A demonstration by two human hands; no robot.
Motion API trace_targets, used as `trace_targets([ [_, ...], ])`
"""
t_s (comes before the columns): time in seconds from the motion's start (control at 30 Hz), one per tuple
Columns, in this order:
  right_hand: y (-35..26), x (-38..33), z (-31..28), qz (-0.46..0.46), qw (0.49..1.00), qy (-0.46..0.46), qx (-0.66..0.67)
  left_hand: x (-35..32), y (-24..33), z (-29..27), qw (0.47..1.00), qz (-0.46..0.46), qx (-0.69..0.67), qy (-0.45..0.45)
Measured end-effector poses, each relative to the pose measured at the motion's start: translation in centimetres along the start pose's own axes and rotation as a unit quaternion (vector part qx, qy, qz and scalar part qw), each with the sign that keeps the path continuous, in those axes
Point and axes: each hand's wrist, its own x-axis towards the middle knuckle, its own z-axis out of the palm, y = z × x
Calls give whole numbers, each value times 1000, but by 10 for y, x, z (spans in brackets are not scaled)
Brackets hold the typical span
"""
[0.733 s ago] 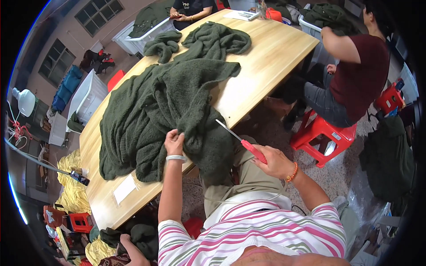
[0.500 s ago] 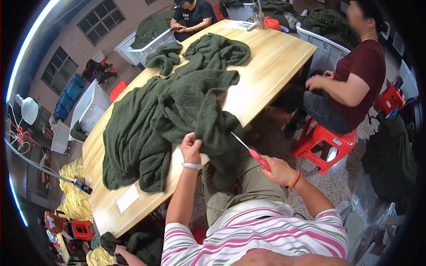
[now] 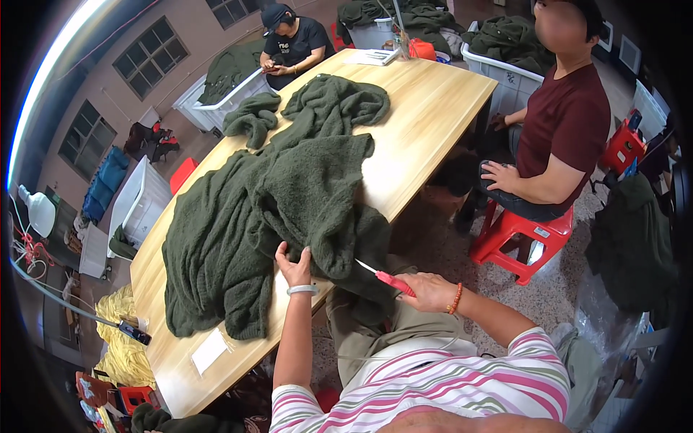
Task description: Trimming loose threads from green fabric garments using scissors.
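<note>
A big dark green fleece garment [image 3: 253, 224] lies spread over the long wooden table [image 3: 426, 108] and hangs off its near edge. My left hand [image 3: 294, 265], with a pale bracelet at the wrist, pinches the fleece at that edge. My right hand [image 3: 432, 291], wearing an orange bead bracelet, grips a small red-handled cutting tool [image 3: 386, 278] whose metal tip points at the hanging fleece. More green fleece [image 3: 328, 105] is heaped farther along the table.
A person in a maroon shirt [image 3: 563, 130] sits on a red plastic stool [image 3: 516, 234] at the right. Another person in black [image 3: 292, 47] sits at the far end. White bins with green garments [image 3: 505, 43] stand around. A white label [image 3: 209, 351] lies on the near table end.
The view has tilted up and the far end of the room shows more. My left hand shifted its hold on the fleece edge; my right hand kept the tool close to the fabric.
</note>
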Motion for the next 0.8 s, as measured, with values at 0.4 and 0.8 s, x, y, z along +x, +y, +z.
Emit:
trace_targets([
  [0.4,-10,5,3,-9,999,-30,-26,1,61,80,936,5,326,-130],
  [0.8,-20,5,11,-33,999,-18,-39,-6,51,68,956,10,275,-98],
])
